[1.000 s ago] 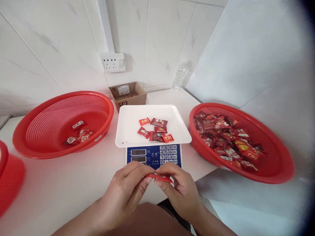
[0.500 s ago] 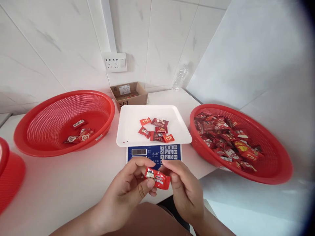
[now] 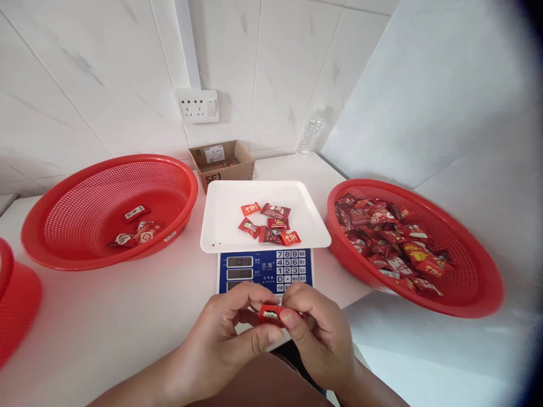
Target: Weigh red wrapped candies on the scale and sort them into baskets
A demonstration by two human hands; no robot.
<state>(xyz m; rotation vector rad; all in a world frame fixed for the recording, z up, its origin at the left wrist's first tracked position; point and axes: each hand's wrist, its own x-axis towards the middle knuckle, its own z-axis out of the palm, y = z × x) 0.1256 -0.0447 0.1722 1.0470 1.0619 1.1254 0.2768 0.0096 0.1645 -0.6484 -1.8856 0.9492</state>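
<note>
Between my two hands, in front of the scale, is a red wrapped candy (image 3: 270, 314). My left hand (image 3: 231, 333) has its fingers behind the candy and the thumb in front, closed on its left side. My right hand (image 3: 320, 333) pinches the candy's right end between thumb and fingers, hiding that end. Just beyond stands a blue digital scale (image 3: 265, 265) with a white tray (image 3: 220, 209) on top. Several wrapped candies (image 3: 275, 211) in red, orange and dark brown lie grouped on the tray.
At right a red colander basket (image 3: 475, 282) holds a heap of wrapped candies. Another red colander basket (image 3: 55, 226) at left has a few candies inside. A third red basket (image 3: 21, 305) is cut off at the left edge. Behind stand a cardboard box (image 3: 241, 161) and a plastic bottle (image 3: 311, 134).
My right hand has moved left and its thumb now presses on the candy's right end. The candy has tipped, and less of its printed face shows. My hands have dropped slightly, uncovering more keypad.
</note>
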